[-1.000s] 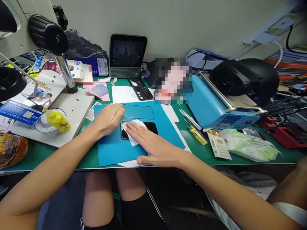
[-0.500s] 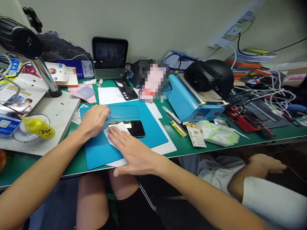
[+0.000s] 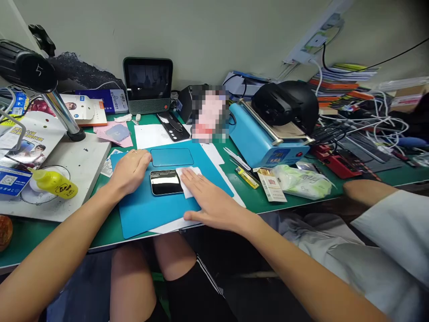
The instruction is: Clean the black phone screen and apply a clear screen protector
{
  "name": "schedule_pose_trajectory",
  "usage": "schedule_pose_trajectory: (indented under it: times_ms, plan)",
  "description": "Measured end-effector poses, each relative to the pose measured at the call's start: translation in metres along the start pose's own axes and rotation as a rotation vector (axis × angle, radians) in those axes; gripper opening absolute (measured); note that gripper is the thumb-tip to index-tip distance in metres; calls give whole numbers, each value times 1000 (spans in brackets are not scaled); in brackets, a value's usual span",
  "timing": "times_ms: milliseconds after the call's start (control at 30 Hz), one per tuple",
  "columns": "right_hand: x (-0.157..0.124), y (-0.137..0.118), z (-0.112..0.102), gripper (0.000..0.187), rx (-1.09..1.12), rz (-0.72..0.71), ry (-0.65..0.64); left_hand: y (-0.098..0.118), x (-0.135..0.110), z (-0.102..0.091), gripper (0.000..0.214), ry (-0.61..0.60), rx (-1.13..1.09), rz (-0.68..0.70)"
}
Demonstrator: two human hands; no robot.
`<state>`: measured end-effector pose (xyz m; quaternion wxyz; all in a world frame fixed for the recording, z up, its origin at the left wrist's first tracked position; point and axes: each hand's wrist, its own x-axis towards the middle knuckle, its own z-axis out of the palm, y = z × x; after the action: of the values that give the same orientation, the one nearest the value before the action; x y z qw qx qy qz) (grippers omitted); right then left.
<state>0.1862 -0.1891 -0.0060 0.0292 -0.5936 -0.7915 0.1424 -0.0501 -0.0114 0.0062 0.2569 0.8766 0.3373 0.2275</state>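
Note:
A phone [image 3: 165,183] lies screen up on a blue mat [image 3: 144,214], its dark glass bright with reflections. My right hand [image 3: 209,197] holds a folded white tissue [image 3: 190,191] under its fingers, which press it flat over the phone's right end. The right thumb sticks out toward me. Behind the phone, a clear glass sheet with a dark outline [image 3: 172,157] rests on the mat. My left hand [image 3: 131,171] is closed at the left edge of that sheet, back of the hand up. Whatever its fingertips hold, if anything, is hidden.
A blue machine [image 3: 254,141] stands to the right, before tangled cables. Nearer are a cigarette pack [image 3: 271,185] and a green-white packet [image 3: 303,182]. At left, a yellow bottle [image 3: 55,183] sits on a white base. A co-worker's sleeve [image 3: 389,228] reaches in from the right.
My right hand has slid the tissue rightward across the phone, baring its left part. The left hand has kept its place. The co-worker's arm has moved up to the table edge.

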Motion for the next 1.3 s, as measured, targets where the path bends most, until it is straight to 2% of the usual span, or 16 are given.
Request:
schedule_pose_trajectory:
  times_ms: [133, 267, 367, 567, 667, 833, 1000, 1200, 1300]
  plan:
    - [-30, 3, 6, 117, -40, -45, 52, 0, 0, 1, 51, -7, -3, 3]
    - [-14, 11, -5, 107, -31, -28, 24, 1, 0, 1, 51, -12, -4, -2]
    - [-4, 10, -9, 112, -32, -12, 41, 2, 1, -1, 52, -8, 0, -5]
    - [-26, 6, -1, 110, -36, -28, 91, 2, 0, 1, 56, -4, 7, 13]
    - [-20, 9, -6, 103, -36, -17, 73, 1, -1, 2, 58, -6, 7, 19]
    - [-22, 3, -8, 116, -68, -45, 119, 1, -1, 1, 56, -11, 9, 28]
    - [-22, 3, -11, 110, -75, -53, 79, 1, -2, 1, 54, -34, 8, 27]
    - [-25, 6, -10, 119, -94, -94, 134, 2, -2, 1, 55, -29, 7, 38]
    - [-23, 8, -11, 117, -92, -91, 105, 0, -2, 2, 54, -27, 6, 44]
